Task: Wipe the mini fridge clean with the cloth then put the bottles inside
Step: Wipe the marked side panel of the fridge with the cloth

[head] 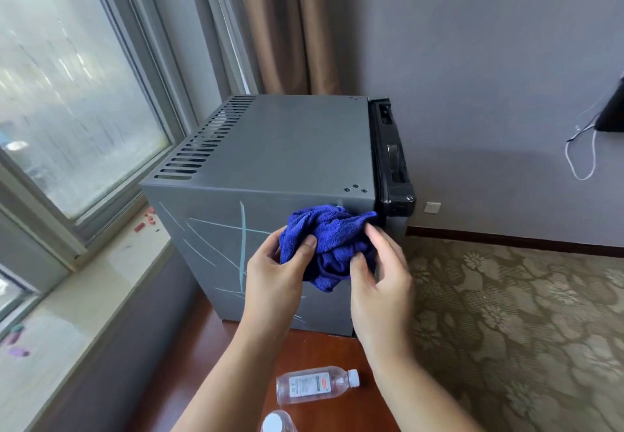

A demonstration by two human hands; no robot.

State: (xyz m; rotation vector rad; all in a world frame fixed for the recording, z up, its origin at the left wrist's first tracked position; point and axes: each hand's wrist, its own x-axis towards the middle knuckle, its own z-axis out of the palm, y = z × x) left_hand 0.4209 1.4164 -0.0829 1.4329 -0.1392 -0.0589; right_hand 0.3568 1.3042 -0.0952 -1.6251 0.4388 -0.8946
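In front of the near side of the mini fridge (280,148), close to its upper right corner, a blue cloth (332,246) is bunched up between both hands. The left hand (280,279) grasps the left part of it, with the thumb on top of the fabric. The right hand (381,283) pinches the right part with thumb and fingers. I cannot tell if the cloth touches the fridge. This grey side has pale blue lines (242,239) drawn across it, and the black door (393,168) at the right is closed. The fridge stands on a reddish wooden surface (324,350). There one clear bottle (314,385) lies on its side, and a second bottle (275,423) shows its white cap at the bottom edge. A window (67,94) is at the left and a patterned carpet (523,313) at the right.
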